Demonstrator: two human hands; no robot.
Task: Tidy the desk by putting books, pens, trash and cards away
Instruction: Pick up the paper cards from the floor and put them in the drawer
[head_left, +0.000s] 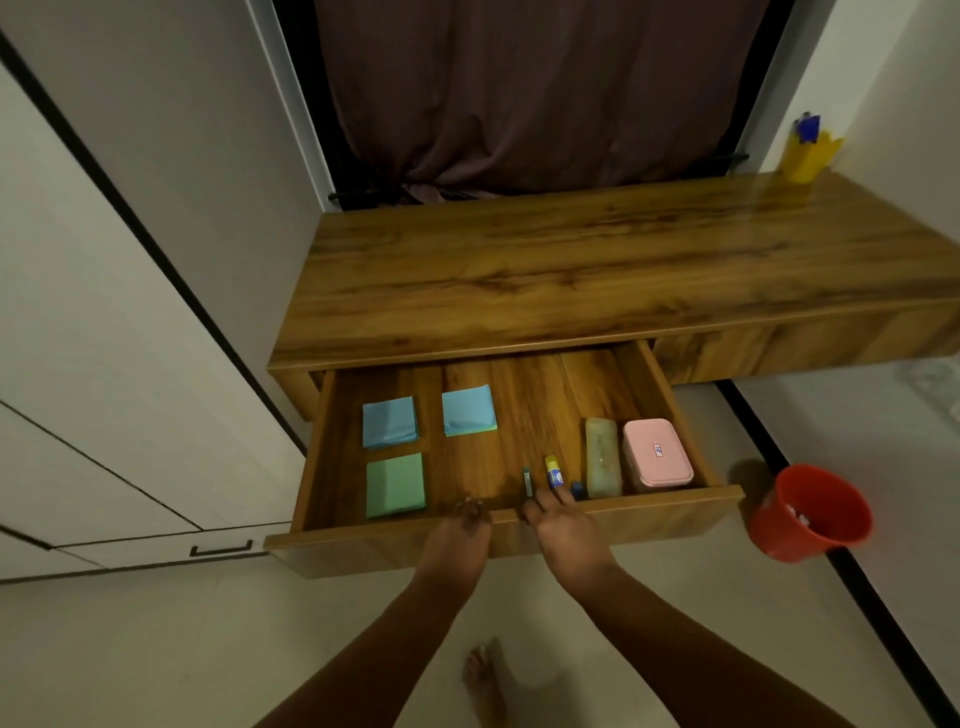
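Observation:
The wooden desk's (597, 270) left drawer (670, 506) stands pulled out. Inside lie two blue card stacks (389, 422) (468, 410), a green card stack (395, 484), a small grey stick (528, 480), a yellow-capped glue stick (554, 472), a greenish pouch (602, 457) and a pink box (655, 454). My left hand (460, 535) and my right hand (561, 530) both rest on the drawer's front panel, fingers hooked over its top edge. A yellow holder (808, 156) with blue pens stands at the desk's far right corner.
A red bucket (810, 514) with white scraps inside sits on the floor right of the drawer. White cabinet doors (104, 364) line the left side. A dark curtain (545, 93) hangs behind the desk. My bare foot (485, 680) is on the pale floor below.

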